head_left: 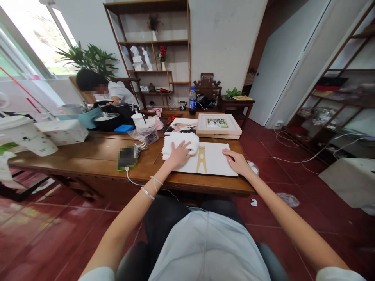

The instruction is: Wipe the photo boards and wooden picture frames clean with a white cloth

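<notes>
A white backing board [215, 160] with a tan easel stand [201, 159] on it lies flat near the front edge of the wooden table [96, 150]. A folded white cloth [177, 140] rests on the board's far left corner. My left hand [179, 154] lies on that cloth with fingers spread flat. My right hand [236, 159] presses flat on the board's right edge, a ring on one finger. Beyond the board sits a pale wooden picture frame [219, 125] with a photo in it, and a photo print [181, 125] beside it.
A phone [127, 158] on a charging cable lies left of the board, with a plastic bag [145, 132], pots and boxes further left. Another person sits at the far left end of the table. A bottle [192, 100] stands at the back. Shelves and loose cables are on the right.
</notes>
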The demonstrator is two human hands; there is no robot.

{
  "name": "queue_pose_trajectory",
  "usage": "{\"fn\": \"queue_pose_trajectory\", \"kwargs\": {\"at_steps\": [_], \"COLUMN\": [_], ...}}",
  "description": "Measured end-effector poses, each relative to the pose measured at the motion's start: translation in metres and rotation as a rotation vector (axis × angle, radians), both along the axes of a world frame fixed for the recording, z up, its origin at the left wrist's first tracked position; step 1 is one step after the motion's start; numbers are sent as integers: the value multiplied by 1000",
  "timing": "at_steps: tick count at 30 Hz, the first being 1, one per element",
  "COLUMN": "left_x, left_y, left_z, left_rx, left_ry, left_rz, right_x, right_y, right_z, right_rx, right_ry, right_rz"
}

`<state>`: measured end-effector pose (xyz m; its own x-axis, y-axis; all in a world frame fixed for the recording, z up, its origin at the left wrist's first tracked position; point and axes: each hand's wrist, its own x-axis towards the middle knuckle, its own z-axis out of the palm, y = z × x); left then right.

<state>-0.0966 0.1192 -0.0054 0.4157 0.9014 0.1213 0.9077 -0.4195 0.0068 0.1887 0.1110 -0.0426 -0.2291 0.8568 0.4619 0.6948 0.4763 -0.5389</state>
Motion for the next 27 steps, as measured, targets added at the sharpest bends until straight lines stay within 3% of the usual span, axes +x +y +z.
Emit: {"fn": "queue_pose_trajectory", "kwargs": {"at_steps": [8,12,16,23,27], "left_x": [-13,-26,-35,-38,-35], "left_y": [-100,-121,-100,-11,27], "left_z": [10,13,11,3,8], "left_rx": [-53,-82,-92,-109,-98], "left_ry": [18,10,-4,4,13], "left_rz": [-109,-143,-149,-33,1], "right_x": [0,0,1,2,1], "right_y": [2,1,2,3,3], "right_z": [-2,-2,-3,-4,-4], "right_rx": [11,14,18,13,16], "right_ry": [-10,-11,-16,-20,-23], "right_rz": [5,-3,7,11,11]}}
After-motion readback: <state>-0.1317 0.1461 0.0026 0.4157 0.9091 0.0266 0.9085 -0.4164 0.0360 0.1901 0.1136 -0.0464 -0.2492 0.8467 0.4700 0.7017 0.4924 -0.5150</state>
